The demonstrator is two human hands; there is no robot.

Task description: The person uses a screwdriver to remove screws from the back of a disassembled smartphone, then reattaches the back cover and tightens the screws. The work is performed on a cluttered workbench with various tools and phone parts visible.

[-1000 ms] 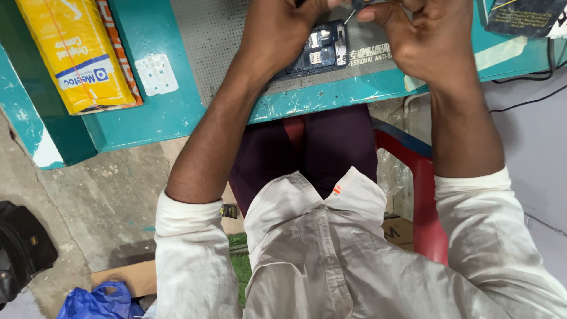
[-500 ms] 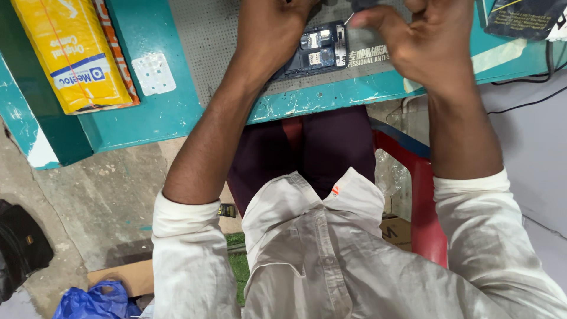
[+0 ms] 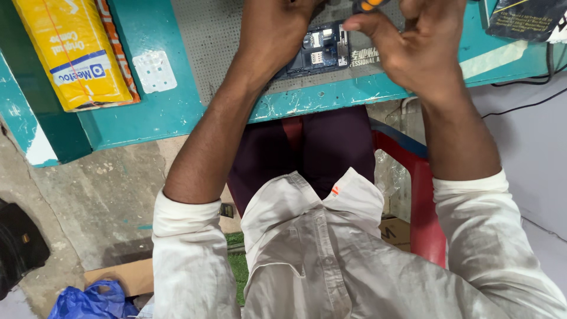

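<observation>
Just between both hands, opened phone.

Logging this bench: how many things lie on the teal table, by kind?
Opened phone under the left hand: 1
Yellow packet: 1
White socket plate: 1
Dark booklet: 1
Orange-handled tool by the right hand: 1
Total: 5

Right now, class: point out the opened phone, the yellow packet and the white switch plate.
opened phone (image 3: 316, 53), head view, on its exposed inner board.
yellow packet (image 3: 74, 50), head view, mid front face.
white switch plate (image 3: 154, 71), head view, its centre.
</observation>
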